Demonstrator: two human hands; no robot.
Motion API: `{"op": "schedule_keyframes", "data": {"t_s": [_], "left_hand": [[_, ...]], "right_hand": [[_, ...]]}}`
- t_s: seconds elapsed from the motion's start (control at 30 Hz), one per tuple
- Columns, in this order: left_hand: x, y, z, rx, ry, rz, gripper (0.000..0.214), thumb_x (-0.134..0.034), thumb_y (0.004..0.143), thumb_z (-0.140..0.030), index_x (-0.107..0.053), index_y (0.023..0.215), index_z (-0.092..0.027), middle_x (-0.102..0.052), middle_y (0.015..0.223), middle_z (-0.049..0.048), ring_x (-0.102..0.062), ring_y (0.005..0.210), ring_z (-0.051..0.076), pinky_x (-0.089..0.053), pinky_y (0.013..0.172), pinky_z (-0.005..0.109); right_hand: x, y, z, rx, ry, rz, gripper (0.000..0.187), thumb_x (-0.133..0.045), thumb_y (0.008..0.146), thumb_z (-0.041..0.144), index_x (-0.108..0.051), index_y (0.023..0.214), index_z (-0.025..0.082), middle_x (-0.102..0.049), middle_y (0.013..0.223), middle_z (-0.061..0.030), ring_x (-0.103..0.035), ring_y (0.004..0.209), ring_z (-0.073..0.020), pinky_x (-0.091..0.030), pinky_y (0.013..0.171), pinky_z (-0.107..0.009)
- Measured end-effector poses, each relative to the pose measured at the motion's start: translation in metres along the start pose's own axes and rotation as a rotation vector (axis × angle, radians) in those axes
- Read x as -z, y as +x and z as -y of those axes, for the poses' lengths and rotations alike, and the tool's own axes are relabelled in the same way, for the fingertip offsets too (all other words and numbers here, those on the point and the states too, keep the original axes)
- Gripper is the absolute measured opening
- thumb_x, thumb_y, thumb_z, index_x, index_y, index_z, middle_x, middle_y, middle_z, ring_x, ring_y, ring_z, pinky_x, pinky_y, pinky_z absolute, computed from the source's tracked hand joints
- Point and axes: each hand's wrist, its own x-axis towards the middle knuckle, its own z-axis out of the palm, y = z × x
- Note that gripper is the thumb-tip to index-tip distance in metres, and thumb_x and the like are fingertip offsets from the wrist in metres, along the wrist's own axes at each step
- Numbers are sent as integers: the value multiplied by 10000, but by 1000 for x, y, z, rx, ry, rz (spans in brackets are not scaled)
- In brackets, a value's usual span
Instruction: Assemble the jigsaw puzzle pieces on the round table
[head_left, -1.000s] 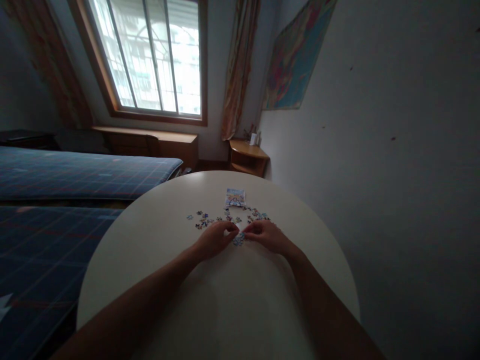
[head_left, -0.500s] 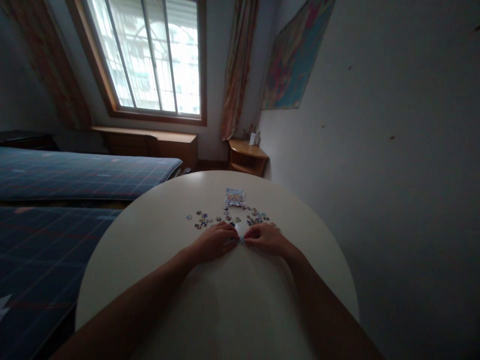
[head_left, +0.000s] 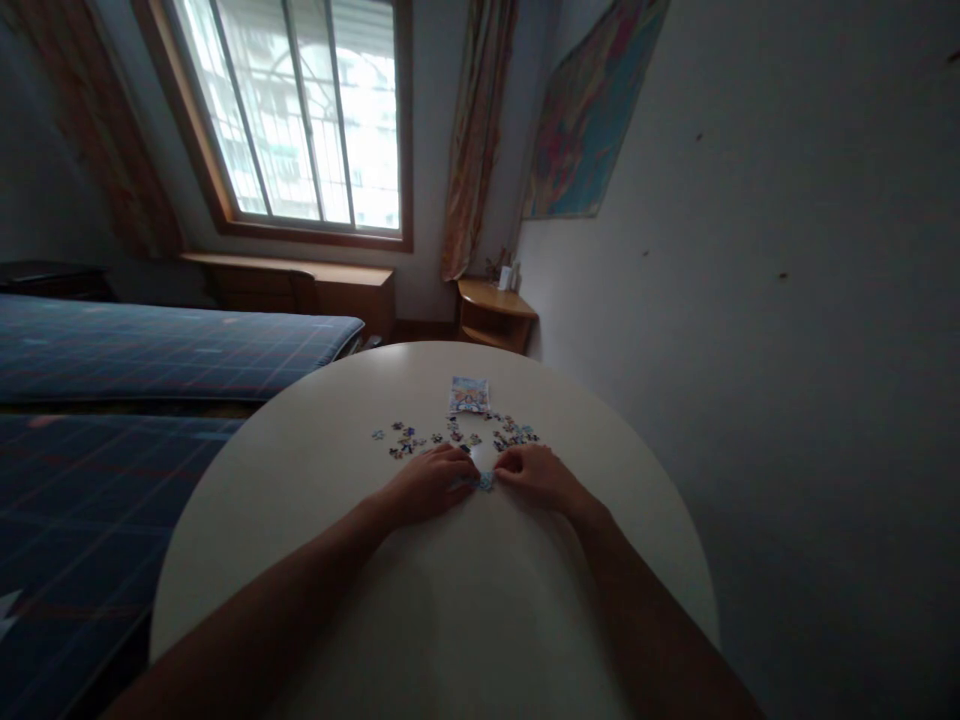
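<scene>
Both my hands rest on a round white table (head_left: pixel 315 520). My left hand (head_left: pixel 431 482) lies with fingers curled, its fingertips pressing on a small blue cluster of joined puzzle pieces (head_left: pixel 486 482). My right hand (head_left: pixel 534 472) is pinched just to the right of that cluster, thumb and forefinger together at its edge; whether a piece is between them is too small to tell. Several loose puzzle pieces (head_left: pixel 409 438) are scattered beyond my hands. A small picture card (head_left: pixel 469 394) lies behind them.
A bed with a blue checked cover (head_left: pixel 112 400) runs along the left of the table. The wall stands close on the right. A wooden corner shelf (head_left: pixel 495 312) and a window lie beyond the table's far edge.
My left hand lowered and flattened onto the pieces, and my right hand shifted slightly away from me. The small cluster shows again between the fingertips.
</scene>
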Motion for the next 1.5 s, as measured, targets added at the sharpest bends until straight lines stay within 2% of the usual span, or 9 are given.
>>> {"op": "schedule_keyframes", "data": {"t_s": [0.2, 0.3, 0.43, 0.53, 0.63, 0.83, 0.97, 1.17, 1.5], "left_hand": [[5, -1, -6, -67, 88, 40, 265, -587, 945, -300, -653, 1199, -266, -656, 1101, 63, -598, 1038, 218, -447, 961, 362], [7, -2, -6, -93, 125, 78, 271, -589, 946, -331, -660, 1204, -295, -636, 1141, 62, -592, 1049, 225, -448, 964, 376], [9, -2, -6, -92, 152, 102, 283, -582, 948, -355, -655, 1216, -301, -626, 1151, 62, -584, 1059, 239, -454, 962, 397], [8, -2, -5, -104, 159, 105, 283, -577, 951, -359, -654, 1217, -298, -623, 1148, 65, -584, 1054, 240, -455, 964, 401], [7, -2, -3, -118, 160, 95, 291, -582, 949, -366, -649, 1225, -303, -616, 1158, 67, -579, 1071, 240, -449, 975, 398], [8, -2, -4, -114, 144, 95, 309, -595, 942, -365, -639, 1241, -305, -611, 1166, 65, -576, 1067, 242, -453, 964, 391], [9, -2, -5, -104, 141, 101, 307, -592, 943, -357, -640, 1241, -299, -612, 1161, 67, -570, 1077, 246, -453, 965, 389], [12, -3, -6, -98, 119, 124, 295, -574, 955, -333, -637, 1235, -265, -620, 1176, 73, -574, 1085, 243, -455, 971, 393], [10, -3, 0, -127, 86, 79, 254, -579, 948, -304, -635, 1189, -244, -641, 1175, 66, -590, 1083, 225, -450, 973, 371]], "right_hand": [[10, 5, -22, -100, -51, -164, 174, -613, 817, 281, -755, 874, 198, -761, 843, -47, -677, 753, -176, -470, 689, -262], [14, 7, -37, -209, -91, -284, 238, -547, 859, 259, -733, 991, 189, -754, 885, -68, -682, 771, -179, -480, 703, -266], [18, 9, -60, -320, -152, -382, 364, -475, 863, 171, -668, 1172, 167, -727, 1069, -104, -685, 856, -184, -499, 772, -280], [15, 10, -71, -335, -213, -392, 433, -455, 845, 133, -651, 1229, 171, -672, 1222, -117, -650, 1023, -216, -480, 903, -319], [7, 14, -74, -301, -275, -359, 461, -448, 857, 139, -658, 1257, 231, -629, 1310, -82, -565, 1186, -231, -405, 1028, -342], [-7, 20, -70, -260, -364, -292, 408, -443, 940, 277, -643, 1294, 306, -584, 1389, -45, -494, 1263, -243, -339, 1079, -389], [-3, 19, -69, -314, -410, -326, 395, -419, 960, 315, -664, 1265, 258, -602, 1363, -79, -518, 1222, -253, -370, 1040, -383], [14, 11, -69, -456, -451, -412, 400, -395, 961, 336, -743, 1068, 170, -685, 1179, -164, -618, 1037, -289, -469, 856, -370], [20, 8, -73, -520, -432, -474, 270, -561, 863, 379, -749, 922, 195, -727, 1010, -126, -650, 977, -284, -494, 772, -339]]}}
